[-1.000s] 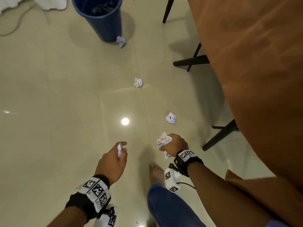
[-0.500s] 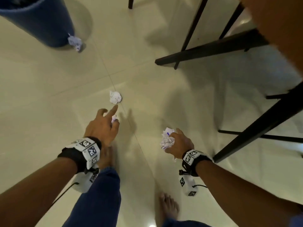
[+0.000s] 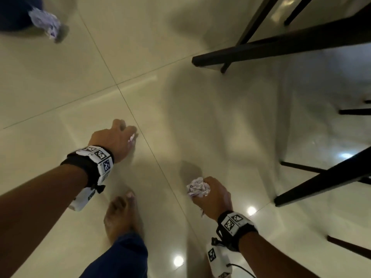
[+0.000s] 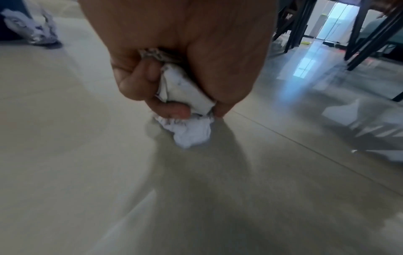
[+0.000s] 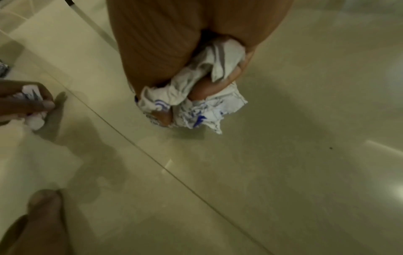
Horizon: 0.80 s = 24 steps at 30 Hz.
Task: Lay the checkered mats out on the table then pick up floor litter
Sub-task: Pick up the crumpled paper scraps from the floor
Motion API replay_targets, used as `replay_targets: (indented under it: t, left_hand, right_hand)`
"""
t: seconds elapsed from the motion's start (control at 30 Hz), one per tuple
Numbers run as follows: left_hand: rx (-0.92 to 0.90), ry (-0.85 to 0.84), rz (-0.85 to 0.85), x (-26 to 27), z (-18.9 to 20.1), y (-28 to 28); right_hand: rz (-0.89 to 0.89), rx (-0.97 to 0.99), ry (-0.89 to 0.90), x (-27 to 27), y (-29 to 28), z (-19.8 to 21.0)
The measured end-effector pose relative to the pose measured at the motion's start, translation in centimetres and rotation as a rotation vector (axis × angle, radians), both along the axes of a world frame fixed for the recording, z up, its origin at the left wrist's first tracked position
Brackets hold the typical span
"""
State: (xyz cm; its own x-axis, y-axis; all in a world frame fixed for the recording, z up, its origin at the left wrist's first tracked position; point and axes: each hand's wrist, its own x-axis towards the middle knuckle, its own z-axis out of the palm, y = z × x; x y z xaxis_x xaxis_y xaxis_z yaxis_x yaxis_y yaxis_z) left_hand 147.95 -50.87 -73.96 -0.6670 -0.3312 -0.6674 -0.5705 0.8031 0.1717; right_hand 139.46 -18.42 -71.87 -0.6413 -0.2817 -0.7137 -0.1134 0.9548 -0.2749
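Note:
My left hand [image 3: 128,133] is down at the pale tiled floor. In the left wrist view its fingers [image 4: 172,110] curl round one crumpled white paper [image 4: 185,89] and pinch a second wad [image 4: 189,131] that touches the floor. My right hand [image 3: 202,189] hangs lower right and grips a bundle of crumpled paper with blue print [image 3: 197,187], seen close in the right wrist view [image 5: 196,96]. Another paper wad [image 3: 45,23] lies at the top left against the blue bin [image 3: 12,15]. No checkered mats are in view.
Black table legs and crossbars [image 3: 281,47] run across the upper right, and more legs [image 3: 321,181] stand at the right. My bare foot [image 3: 120,213] is planted between the hands. Open tiled floor lies between me and the bin.
I have stepped forward and bent lower. My left hand has dropped onto the floor wad and closed on it. The right hand still holds its paper bundle.

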Motion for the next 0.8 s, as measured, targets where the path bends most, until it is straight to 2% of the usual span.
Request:
replay_targets:
  t: [0.13, 0.27, 0.33, 0.47, 0.6, 0.7, 0.8]
  left_hand:
    - [0.081, -0.113, 0.233, 3.5, 3.3, -1.2]
    - [0.152, -0.043, 0.527, 8.0, 8.8, -4.7]
    - [0.186, -0.034, 0.608, 9.4, 12.3, -7.3]
    - [0.114, -0.005, 0.646, 9.7, 17.8, -13.0]
    - [0.107, 0.036, 0.732, 6.7, 21.1, -17.9]
    - [0.147, 0.04, 0.716, 3.4, 21.6, -19.9]
    - [0.211, 0.024, 0.689, -0.1, 19.7, -21.8]
  right_hand:
    - [0.047, -0.051, -0.056, 0.4, -4.7, 3.1]
    - [0.106, -0.137, -0.073, -0.1, -12.5, 7.3]
    - [0.145, -0.155, -0.066, -0.9, -17.0, 9.7]
    - [0.207, -0.198, -0.041, -3.3, -25.7, 13.6]
    - [0.241, -0.237, -0.012, -6.4, -32.7, 15.7]
    - [0.233, -0.212, -0.027, -8.8, -36.2, 15.3]
    - [0.279, -0.179, -0.042, -11.0, -39.1, 13.9]
